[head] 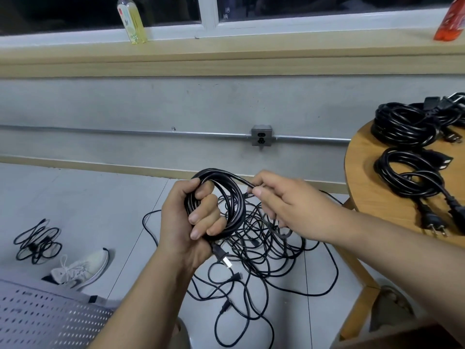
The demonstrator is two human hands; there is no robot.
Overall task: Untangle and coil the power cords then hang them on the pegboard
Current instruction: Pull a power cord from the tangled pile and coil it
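Observation:
My left hand (187,220) grips a coil of black cord (234,197), fingers curled round its loops. A plug with a pale end (222,256) hangs below that fist. My right hand (284,200) pinches the cord's free strand just right of the coil's top. Beneath both hands a tangle of thin black cords (261,253) spreads over the tiled floor. Two coiled black power cords (407,127) (412,175) lie on the round wooden table (364,187) at right. A white perforated pegboard (42,316) lies at the bottom left.
A small loose bundle of black cord (37,241) and a white sneaker (80,269) sit on the floor at left. A wall socket (261,139) hangs on a metal conduit. A yellow bottle (132,20) and an orange bottle (450,21) stand on the window ledge.

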